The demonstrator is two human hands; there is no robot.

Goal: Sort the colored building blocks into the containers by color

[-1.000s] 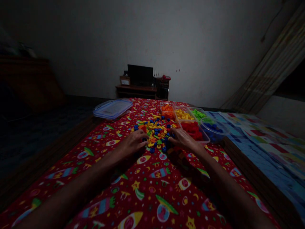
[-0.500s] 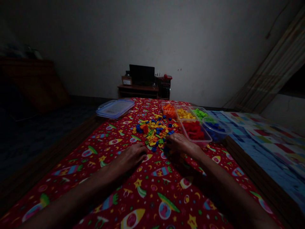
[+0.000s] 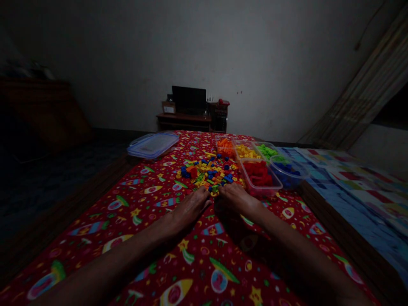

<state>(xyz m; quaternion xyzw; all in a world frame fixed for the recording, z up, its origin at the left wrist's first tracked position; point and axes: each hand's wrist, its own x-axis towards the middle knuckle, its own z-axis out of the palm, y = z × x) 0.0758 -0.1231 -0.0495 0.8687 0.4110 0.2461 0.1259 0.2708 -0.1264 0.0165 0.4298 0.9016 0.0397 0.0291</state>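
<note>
A loose pile of small toy building bricks [image 3: 208, 173] in yellow, blue, orange, green and red lies on the red patterned cloth. My left hand [image 3: 193, 204] is at the pile's near edge, fingers bent together and pointing in. Facing it, my right hand [image 3: 237, 197] has its fingers curled at the same edge, only a small gap away. A yellow brick [image 3: 214, 194] shows in that gap, by both sets of fingertips. Whether either hand grips it is not visible, since the fingertips are partly hidden and the room is dim.
Right of the pile stand clear containers of sorted bricks: orange [image 3: 225, 147], yellow [image 3: 247, 151], green [image 3: 267, 151], red [image 3: 259, 173] and a round blue one [image 3: 288, 171]. A clear lid with blue edging [image 3: 153, 145] lies at the far left. A bed [image 3: 357, 182] adjoins the right side.
My left hand has moved forward and right to the pile's edge. My right hand has shifted slightly, and the two hands are now closer together.
</note>
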